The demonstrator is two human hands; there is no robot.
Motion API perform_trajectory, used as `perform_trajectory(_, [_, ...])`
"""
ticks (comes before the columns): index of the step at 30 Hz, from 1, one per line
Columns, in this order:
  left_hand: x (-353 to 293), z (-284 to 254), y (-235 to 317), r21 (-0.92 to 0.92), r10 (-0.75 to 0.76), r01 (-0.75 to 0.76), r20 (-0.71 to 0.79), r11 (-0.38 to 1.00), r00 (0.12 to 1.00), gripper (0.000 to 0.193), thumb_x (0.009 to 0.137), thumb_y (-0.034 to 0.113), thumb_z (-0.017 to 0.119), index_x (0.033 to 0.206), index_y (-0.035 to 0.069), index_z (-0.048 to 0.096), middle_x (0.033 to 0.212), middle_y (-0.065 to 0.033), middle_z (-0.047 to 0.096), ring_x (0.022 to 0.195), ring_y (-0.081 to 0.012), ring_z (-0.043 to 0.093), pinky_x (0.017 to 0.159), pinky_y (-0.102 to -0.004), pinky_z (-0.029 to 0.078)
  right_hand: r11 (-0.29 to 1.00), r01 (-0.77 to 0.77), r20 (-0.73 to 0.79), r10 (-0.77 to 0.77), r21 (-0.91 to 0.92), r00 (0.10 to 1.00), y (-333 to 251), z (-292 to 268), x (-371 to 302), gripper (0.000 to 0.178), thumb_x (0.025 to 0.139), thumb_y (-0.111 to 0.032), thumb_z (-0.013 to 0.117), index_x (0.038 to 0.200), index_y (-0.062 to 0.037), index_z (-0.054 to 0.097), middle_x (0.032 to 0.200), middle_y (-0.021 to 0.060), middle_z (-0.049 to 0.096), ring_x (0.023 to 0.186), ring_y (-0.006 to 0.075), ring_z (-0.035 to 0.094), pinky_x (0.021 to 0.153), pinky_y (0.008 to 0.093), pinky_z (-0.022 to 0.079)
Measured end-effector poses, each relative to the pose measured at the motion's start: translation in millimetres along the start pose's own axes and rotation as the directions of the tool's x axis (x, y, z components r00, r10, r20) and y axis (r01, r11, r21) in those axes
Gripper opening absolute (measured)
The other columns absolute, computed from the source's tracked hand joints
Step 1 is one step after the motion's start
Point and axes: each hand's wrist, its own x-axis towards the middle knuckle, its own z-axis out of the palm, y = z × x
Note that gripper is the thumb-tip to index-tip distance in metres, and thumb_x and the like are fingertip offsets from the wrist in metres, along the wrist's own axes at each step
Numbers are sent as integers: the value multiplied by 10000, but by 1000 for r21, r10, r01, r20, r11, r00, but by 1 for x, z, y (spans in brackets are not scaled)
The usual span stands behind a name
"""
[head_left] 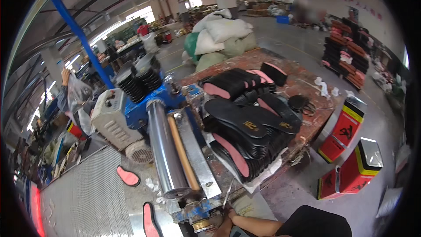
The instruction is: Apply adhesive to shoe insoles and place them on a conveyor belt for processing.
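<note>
At the lower edge, bare skin of my right hand and forearm (254, 224) reaches in from a black sleeve, close to the near end of a roller machine (164, 149). My left hand (223, 227) seems to be beside it, low in the picture. The fingers of both are too small and hidden to make out. A thin pale strip (227, 193) stands up just above them; whether it is held cannot be told. Black shoe insoles (239, 125) with pink undersides lie in stacks on the worn table to the right. Two pink insoles (128, 176) lie left of the roller, on and beside the mesh conveyor.
Red and yellow cans (343, 131) stand on the floor at the right. White sacks (226, 30) are piled behind the table (267, 59). A blue post (81, 37) rises at the left, near another person's raised hand (65, 77). Stacked insoles (346, 55) stand far right.
</note>
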Motion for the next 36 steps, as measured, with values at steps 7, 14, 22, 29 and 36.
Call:
perform_trajectory(7, [21,3,16,150,18,-30,77,988,997,570,1000,461,408,713,14,614,616,-77,581,489,-172,516,440,-321,389,980,196,-63,-193,35,979,-15,-4,5,414,921,-414,436,1047,-47,580,949,116,607,879,250,621,719,394,519])
perform_trajectory(14, [20,-13,18,106,155,-136,-196,985,968,571,998,466,411,726,10,623,627,-79,592,498,-172,524,445,-322,392,990,38,-46,-44,-137,998,-29,16,40,413,921,-412,437,1048,-46,580,954,118,606,891,251,621,734,395,520])
perform_trajectory(22, [-82,-12,-14,-18,48,-486,-991,874,121,574,997,471,414,741,6,632,641,-82,604,509,-172,533,451,-322,395,347,-590,-110,792,-729,601,80,86,124,413,920,-409,438,1050,-44,579,961,120,606,906,251,621,751,397,521])
perform_trajectory(29, [-196,87,34,68,84,-85,-976,994,202,459,934,397,521,823,-23,668,690,-184,628,637,-258,608,611,-404,459,71,-607,-241,876,-792,417,128,58,103,412,920,-407,439,1051,-42,579,965,122,605,916,251,622,764,398,521])
perform_trajectory(36, [-209,116,-8,-328,-345,108,-868,938,357,676,967,567,416,666,-3,618,543,-114,594,446,-230,567,462,-350,469,45,-572,-276,843,-819,461,120,70,88,409,927,-403,442,1075,-45,574,980,125,610,912,258,622,764,400,520])
